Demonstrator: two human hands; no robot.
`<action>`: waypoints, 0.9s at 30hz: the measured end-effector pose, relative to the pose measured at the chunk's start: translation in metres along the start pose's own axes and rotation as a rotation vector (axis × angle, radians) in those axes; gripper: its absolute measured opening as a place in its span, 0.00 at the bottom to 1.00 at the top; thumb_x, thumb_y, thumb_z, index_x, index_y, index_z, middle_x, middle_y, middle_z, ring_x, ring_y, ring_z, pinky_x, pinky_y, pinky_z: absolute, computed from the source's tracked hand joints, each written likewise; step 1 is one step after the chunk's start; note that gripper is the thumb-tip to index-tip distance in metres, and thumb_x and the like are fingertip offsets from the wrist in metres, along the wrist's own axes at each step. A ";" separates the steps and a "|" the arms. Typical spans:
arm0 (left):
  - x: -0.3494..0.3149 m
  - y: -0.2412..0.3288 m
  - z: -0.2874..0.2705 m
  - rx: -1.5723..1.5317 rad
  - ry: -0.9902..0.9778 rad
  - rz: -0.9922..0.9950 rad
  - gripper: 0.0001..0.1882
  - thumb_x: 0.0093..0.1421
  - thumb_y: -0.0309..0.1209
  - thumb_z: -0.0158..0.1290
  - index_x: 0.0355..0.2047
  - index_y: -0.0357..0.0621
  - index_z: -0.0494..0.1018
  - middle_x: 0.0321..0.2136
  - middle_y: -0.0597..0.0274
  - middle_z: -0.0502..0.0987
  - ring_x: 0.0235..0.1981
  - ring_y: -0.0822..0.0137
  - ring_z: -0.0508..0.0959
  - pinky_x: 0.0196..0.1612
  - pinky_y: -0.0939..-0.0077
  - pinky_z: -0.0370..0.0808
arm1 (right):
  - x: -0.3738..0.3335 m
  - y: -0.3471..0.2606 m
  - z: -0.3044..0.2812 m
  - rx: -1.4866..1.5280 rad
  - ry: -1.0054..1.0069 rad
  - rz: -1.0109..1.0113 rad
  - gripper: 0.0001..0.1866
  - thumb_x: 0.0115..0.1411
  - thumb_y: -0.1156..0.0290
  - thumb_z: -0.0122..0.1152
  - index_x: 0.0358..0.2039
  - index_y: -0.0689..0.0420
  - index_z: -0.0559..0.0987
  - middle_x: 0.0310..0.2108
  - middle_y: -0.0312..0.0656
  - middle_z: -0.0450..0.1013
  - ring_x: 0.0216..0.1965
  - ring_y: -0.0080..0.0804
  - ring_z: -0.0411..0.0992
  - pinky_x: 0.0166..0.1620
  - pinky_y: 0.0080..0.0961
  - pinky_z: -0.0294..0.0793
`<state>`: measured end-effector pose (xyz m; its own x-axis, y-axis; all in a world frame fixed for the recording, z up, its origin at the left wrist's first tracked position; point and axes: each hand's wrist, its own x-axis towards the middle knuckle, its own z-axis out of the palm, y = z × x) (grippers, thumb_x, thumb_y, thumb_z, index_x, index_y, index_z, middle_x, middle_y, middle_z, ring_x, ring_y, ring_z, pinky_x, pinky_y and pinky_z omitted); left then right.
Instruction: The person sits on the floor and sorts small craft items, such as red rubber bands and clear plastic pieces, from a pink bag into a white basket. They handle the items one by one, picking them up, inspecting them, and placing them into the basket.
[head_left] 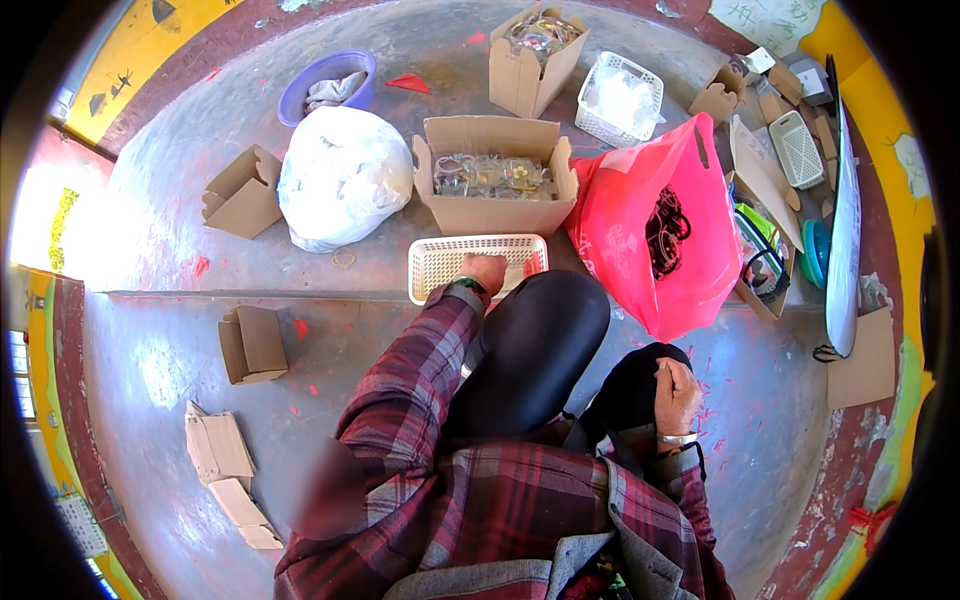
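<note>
My left hand (483, 272) reaches into a shallow cream plastic basket (425, 291) in front of my knee. Its fingers look curled closed, and whatever they hold is hidden beneath the hand. Something small and red (531, 265) lies at the basket's right end. My right hand (678, 397) rests by my right knee, fingers curled together, with nothing visible in it. Just behind the basket stands an open cardboard box (495, 214) of small clear packets. To its right a bright pink plastic bag (620, 225) gapes open, with dark stringy items (665, 235) inside.
A stuffed white bag (342, 180), a purple basin (290, 105) with cloth and a small cardboard box (243, 195) stand back left. Farther back are a taller box (522, 85) and a white basket (605, 128). A step edge (200, 294) crosses the floor; flattened cardboard (220, 446) lies left.
</note>
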<state>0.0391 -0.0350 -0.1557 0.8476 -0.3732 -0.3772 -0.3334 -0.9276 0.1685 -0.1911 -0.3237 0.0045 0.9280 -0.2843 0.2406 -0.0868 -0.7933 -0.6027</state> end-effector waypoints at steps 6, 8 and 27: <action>-0.010 0.010 -0.015 0.134 0.137 0.060 0.12 0.56 0.31 0.43 0.34 0.46 0.77 0.33 0.57 0.79 0.43 0.60 0.76 0.50 0.62 0.66 | -0.001 0.002 0.000 0.013 0.003 0.003 0.04 0.55 0.75 0.54 0.29 0.62 0.76 0.26 0.46 0.74 0.28 0.41 0.73 0.32 0.30 0.71; -0.009 0.012 -0.017 0.172 0.234 0.056 0.11 0.56 0.32 0.43 0.31 0.48 0.77 0.32 0.59 0.79 0.44 0.60 0.75 0.51 0.63 0.65 | -0.001 0.001 -0.001 0.027 0.003 0.003 0.04 0.55 0.76 0.54 0.29 0.62 0.76 0.26 0.46 0.74 0.28 0.41 0.73 0.32 0.30 0.71; -0.120 0.057 -0.136 -1.458 0.229 0.322 0.08 0.57 0.25 0.51 0.33 0.32 0.76 0.31 0.58 0.79 0.35 0.71 0.77 0.41 0.78 0.71 | -0.006 0.000 -0.007 0.182 0.033 -0.009 0.06 0.55 0.74 0.56 0.29 0.63 0.77 0.23 0.45 0.73 0.25 0.37 0.72 0.29 0.28 0.70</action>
<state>-0.0251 -0.0406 0.0227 0.9103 -0.4132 -0.0262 0.0608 0.0708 0.9956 -0.1992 -0.3257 0.0084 0.9158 -0.2977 0.2696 -0.0088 -0.6861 -0.7275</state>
